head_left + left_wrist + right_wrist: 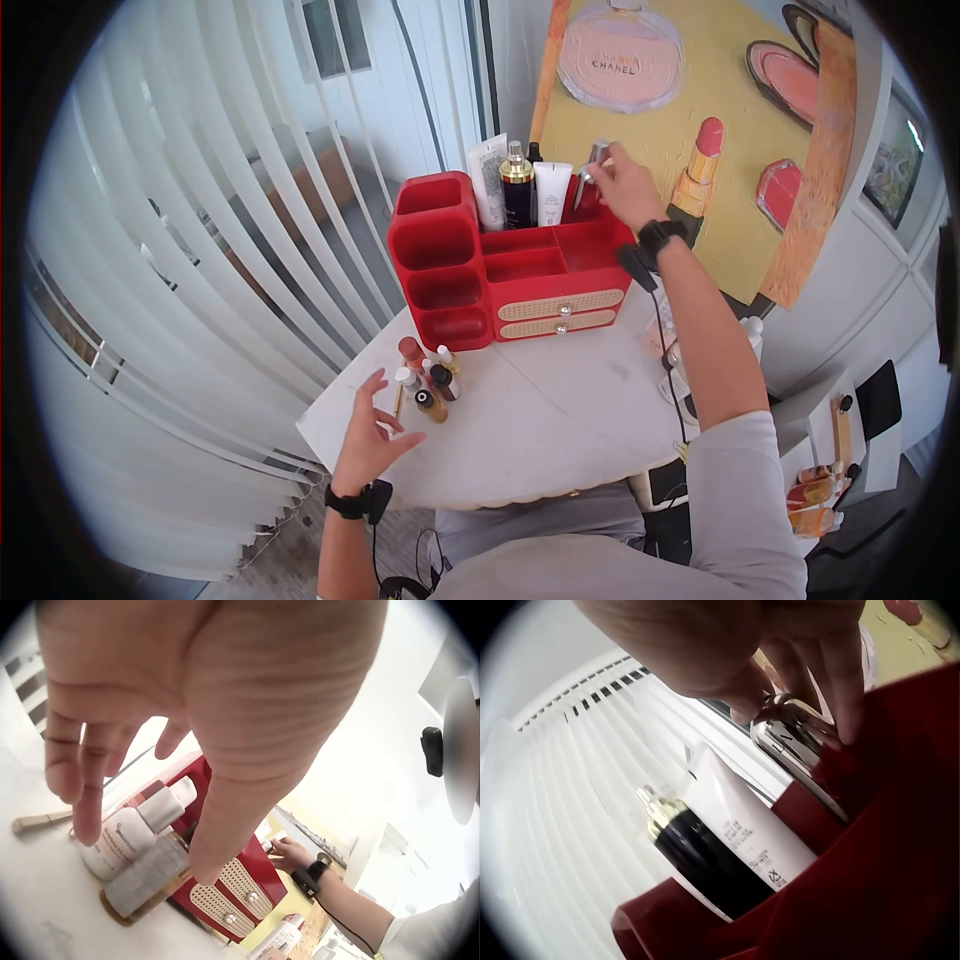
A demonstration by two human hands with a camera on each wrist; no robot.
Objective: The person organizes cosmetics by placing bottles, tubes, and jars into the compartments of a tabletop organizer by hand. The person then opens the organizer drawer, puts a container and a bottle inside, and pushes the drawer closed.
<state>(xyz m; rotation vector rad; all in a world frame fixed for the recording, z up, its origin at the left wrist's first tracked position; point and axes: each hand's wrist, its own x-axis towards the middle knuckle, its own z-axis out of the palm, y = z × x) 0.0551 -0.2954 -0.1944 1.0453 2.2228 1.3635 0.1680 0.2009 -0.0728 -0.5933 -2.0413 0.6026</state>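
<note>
A red organizer (470, 270) with two cream drawers stands on the white table (540, 410). My right hand (615, 178) pinches a silver tube (592, 165) standing in the organizer's back right compartment; the right wrist view shows fingertips (840, 690) on the silver tube (795, 742) beside a white tube (742, 825) and a black gold-capped bottle (697, 862). My left hand (372, 435) hovers open, fingers spread, just in front of a cluster of small bottles (428, 380). In the left wrist view the fingers (82, 772) hang above a white bottle (120, 840) and an amber bottle (142, 881).
White vertical blinds (200, 200) fill the left side. A painted canvas of cosmetics (720, 130) leans behind the organizer (232, 892). More bottles (815, 490) and a dark chair back (880, 400) lie at the lower right. A thin wooden-handled brush (37, 821) lies on the table.
</note>
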